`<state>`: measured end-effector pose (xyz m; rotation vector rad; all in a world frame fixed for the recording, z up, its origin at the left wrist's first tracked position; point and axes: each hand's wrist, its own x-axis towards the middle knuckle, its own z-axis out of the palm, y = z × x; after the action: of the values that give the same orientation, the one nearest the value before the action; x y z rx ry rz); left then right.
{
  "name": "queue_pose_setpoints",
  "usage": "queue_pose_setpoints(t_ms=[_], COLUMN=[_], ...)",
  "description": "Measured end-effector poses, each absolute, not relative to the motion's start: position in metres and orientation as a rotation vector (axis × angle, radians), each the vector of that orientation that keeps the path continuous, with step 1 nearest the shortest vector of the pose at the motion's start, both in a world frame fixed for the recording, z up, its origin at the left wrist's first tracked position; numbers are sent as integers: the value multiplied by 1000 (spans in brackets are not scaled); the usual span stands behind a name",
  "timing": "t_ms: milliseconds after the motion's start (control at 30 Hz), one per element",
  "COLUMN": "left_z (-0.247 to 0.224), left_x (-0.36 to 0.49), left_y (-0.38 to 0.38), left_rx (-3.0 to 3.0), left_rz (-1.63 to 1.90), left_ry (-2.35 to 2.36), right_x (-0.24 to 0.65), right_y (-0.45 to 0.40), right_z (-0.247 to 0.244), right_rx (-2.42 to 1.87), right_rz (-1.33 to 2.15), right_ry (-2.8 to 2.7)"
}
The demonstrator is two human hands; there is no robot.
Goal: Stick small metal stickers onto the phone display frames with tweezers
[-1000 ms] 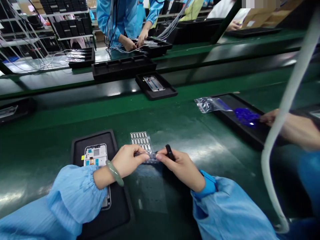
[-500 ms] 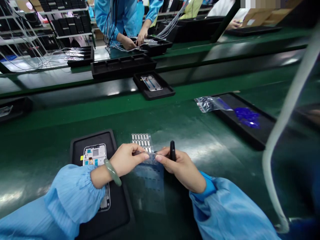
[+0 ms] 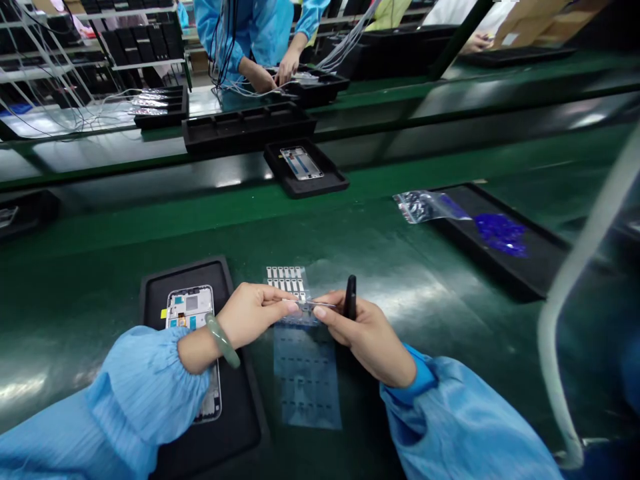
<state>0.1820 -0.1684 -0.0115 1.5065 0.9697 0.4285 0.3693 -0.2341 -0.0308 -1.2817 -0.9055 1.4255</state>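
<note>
Pinched film (image 3: 307,397): risk of creasing

The film extends toward 6 o'clock from left hand (image 3: 253,313) and right hand (image 3: 373,333), both pinching it; the right also holds a tool (image 3: 351,297). Uneven pulling could crease it. A tray (image 3: 235,410) lies at 8 o'clock on the glossy bench (image 3: 450,333); beyond, blue bits (image 3: 500,233) at 2, a co-worker (image 3: 270,40) at 12.

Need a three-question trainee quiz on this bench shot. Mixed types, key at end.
1. Multiple choice: who wears the smooth pale-green bangle?
A) left hand
B) right hand
2. True or false: a slim black stick-like tool is held in the right hand.
3. Fill in: the clear plastic sheet with rows of small silver-white pieces is to the ____ (left/right) of the silver phone-shaped frame.

Key: 1 A; 2 true; 3 right.
</note>
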Motion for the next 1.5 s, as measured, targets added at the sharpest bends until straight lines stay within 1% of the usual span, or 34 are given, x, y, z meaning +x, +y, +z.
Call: queue_pose_setpoints(t_ms=[400,700,967,1300,1500], left_z=[-6,-5,-3,-6,-9], left_x=[182,183,181,178,176], left_y=[-173,-171,-172,-171,-169], left_rx=[1447,1341,1342,1409,1485], left_rz=[432,412,442,395,380], left_ry=[879,930,954,882,916], right_x=[367,364,361,361,366], right_y=[-234,-235,-238,-238,-236], right_z=[-26,-21,-21,-26,-24], right_rx=[-1339,-1273,-1239,-1286,-1329], right_rz=[1453,1559,1574,1412,1248], right_ry=[-846,-782,-769,-932,-1119])
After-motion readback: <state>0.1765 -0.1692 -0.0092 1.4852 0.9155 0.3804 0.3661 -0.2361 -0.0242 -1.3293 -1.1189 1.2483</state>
